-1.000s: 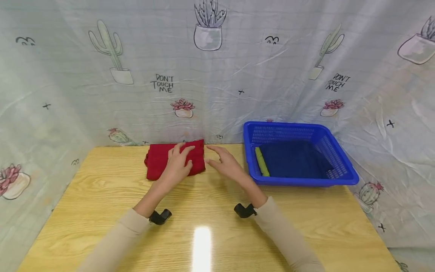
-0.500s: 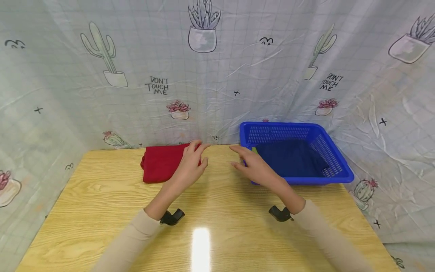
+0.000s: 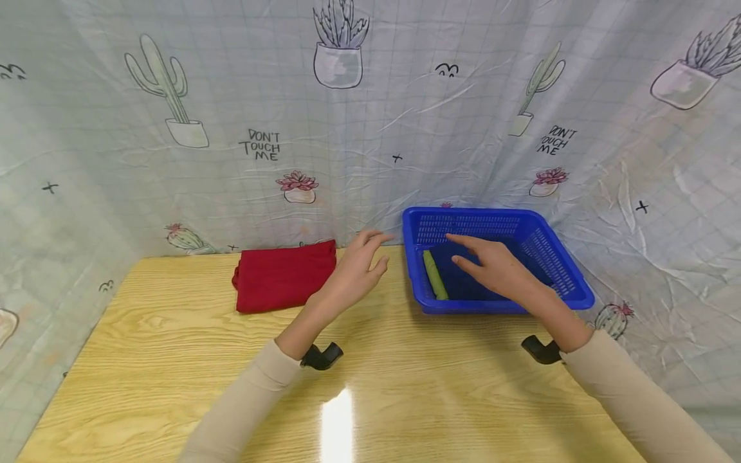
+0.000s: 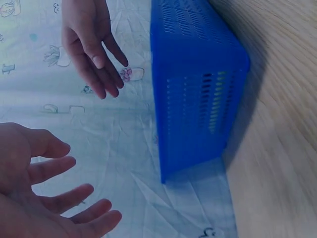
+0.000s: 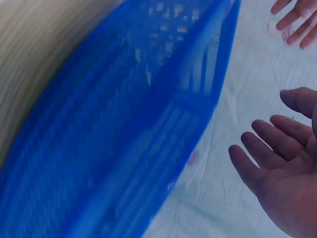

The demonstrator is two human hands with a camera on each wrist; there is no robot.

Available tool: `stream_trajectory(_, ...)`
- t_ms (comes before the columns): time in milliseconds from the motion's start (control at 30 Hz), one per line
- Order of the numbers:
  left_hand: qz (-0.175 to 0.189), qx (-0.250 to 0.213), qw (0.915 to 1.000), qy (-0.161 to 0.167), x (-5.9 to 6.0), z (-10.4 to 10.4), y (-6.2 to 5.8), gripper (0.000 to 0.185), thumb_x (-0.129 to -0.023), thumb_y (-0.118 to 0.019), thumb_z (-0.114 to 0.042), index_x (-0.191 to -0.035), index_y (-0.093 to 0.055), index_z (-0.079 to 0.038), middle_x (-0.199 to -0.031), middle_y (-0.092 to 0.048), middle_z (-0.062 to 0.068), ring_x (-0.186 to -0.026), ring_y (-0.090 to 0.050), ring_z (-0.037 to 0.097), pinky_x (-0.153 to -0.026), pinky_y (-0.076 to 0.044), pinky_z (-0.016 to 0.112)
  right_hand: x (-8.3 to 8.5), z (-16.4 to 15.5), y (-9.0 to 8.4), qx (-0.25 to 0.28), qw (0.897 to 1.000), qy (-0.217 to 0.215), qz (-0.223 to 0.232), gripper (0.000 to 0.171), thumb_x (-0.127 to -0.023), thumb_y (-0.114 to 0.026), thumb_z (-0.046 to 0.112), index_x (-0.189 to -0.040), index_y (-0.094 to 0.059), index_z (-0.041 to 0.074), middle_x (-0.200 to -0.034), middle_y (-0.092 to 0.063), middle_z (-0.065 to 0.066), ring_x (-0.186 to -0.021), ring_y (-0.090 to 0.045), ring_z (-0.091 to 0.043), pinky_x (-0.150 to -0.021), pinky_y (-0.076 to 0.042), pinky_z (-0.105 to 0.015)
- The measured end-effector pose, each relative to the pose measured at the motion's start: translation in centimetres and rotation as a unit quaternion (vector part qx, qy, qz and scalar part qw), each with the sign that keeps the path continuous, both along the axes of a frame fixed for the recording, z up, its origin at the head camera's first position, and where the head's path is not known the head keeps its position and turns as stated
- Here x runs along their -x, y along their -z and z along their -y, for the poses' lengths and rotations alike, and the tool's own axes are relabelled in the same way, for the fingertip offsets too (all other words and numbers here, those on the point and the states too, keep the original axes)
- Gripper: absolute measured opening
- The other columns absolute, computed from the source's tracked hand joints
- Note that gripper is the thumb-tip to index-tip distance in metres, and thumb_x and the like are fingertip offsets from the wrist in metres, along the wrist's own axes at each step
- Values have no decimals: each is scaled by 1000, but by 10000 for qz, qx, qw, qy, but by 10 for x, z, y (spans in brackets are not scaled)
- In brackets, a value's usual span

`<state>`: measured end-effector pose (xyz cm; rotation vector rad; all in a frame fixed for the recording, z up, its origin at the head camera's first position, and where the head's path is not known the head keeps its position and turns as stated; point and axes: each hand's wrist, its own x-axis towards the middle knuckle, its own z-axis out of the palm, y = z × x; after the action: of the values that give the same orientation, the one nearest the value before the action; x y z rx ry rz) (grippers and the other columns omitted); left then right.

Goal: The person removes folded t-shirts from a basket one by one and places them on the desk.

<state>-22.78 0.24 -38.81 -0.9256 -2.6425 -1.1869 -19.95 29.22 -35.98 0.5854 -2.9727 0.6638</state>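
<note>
In the head view a folded red cloth (image 3: 278,278) lies at the back left of the wooden table. My left hand (image 3: 354,267) hovers between it and a blue plastic basket (image 3: 412,276), fingers spread and holding nothing. My right hand (image 3: 500,269) is above the basket, fingers loosely extended with nothing in them. Inside the basket lie a folded dark blue cloth (image 3: 457,283), partly hidden by that hand, and a narrow yellow-green piece (image 3: 435,275) along the left side. Both wrist views show the hands apart from the basket (image 4: 198,99).
A patterned curtain (image 3: 370,128) hangs right behind the wooden table (image 3: 173,360) and at both sides. The basket's raised rim stands at the back right, close to the curtain. A bright reflection shows at the table's front middle.
Both hands have moved right: the left from over the red cloth to its right side, the right from beside the cloth to above the basket. The red cloth stays in place.
</note>
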Motion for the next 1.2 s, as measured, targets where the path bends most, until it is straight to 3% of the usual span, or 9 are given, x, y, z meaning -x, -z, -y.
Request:
stream_trajectory(100, 32, -10, 9999, 163, 3, -12, -7, 42, -104, -56, -11, -145, -54, -5, -146, -48, 15, -137, -45, 30, -114, -40, 44, 0, -16, -9, -295, 9995, 109, 41, 50, -105, -58, 22, -152, -48, 8, -125, -66, -19, -61, -53, -19, -73, -46, -42)
stream_trajectory(167, 73, 10, 9997, 228, 5, -20, -11, 41, -105, -56, -13, -146, -54, -7, -145, -49, 13, -136, -47, 28, -112, -41, 43, 2, -26, -15, -489, 9987, 123, 31, 50, -106, -58, 23, -152, -48, 7, -123, -67, -19, -52, -40, -14, -69, -41, -39)
stream_trajectory(267, 173, 1, 9994, 300, 8, -30, -17, 41, -105, -56, -14, -146, -54, -8, -144, -50, 11, -133, -49, 26, -109, -44, 42, 5, -40, -23, -770, 9970, 95, -71, 51, -105, -58, 23, -152, -48, 6, -127, -66, -23, -51, -40, -13, -67, -41, -39)
stream_trajectory(333, 198, -20, 9991, 364, 10, -35, -20, 40, -105, -56, -14, -145, -55, -8, -144, -50, 11, -131, -50, 25, -106, -46, 41, 7, -49, -27, -948, 9952, 18, -227, 50, -105, -59, 22, -150, -49, 3, -136, -61, -25, -54, -47, -13, -68, -45, -40)
stream_trajectory(467, 285, 7, 9982, 524, 13, -47, -25, 39, -106, -55, -15, -144, -56, -7, -145, -49, 12, -132, -49, 24, -106, -46, 39, 12, -67, -31, -1111, 9926, -126, -464, 48, -103, -61, 16, -147, -51, 0, -133, -63, -25, -62, -60, -18, -70, -49, -44)
stream_trajectory(600, 424, 160, 9970, 634, 20, -61, -30, 38, -107, -54, -18, -144, -55, -9, -148, -48, 11, -136, -47, 24, -109, -43, 39, 17, -84, -32, -1102, 9925, -214, -492, 47, -102, -62, 12, -145, -51, -3, -132, -64, -25, -84, -71, -33, -79, -54, -52)
stream_trajectory(800, 731, 224, 9942, 755, 36, -84, -32, 40, -107, -54, -19, -146, -54, -11, -148, -50, 10, -132, -52, 28, -103, -47, 39, 31, -103, -39, -1063, 9943, -22, -77, 48, -104, -60, 17, -148, -49, 1, -136, -60, -27, -115, -62, -49, -96, -47, -63)
stream_trajectory(1033, 1369, -140, 9850, 1044, 59, -113, -20, 47, -103, -62, -16, -148, -52, -8, -148, -50, 19, -126, -59, 34, -98, -52, 38, 53, -123, -37, -1076, 9912, 494, 600, 58, -104, -60, 29, -153, -43, 3, -137, -55, -35, -122, -55, -54, -96, -44, -67)
stream_trajectory(1200, 1867, -465, 9767, 956, 68, -130, -6, 55, -99, -69, -16, -150, -51, -9, -151, -49, 18, -136, -50, 33, -101, -49, 41, 72, -133, -24, -914, 9879, 624, 1085, 65, -104, -60, 36, -155, -39, 3, -140, -49, -39, -127, -49, -57, -99, -41, -70)
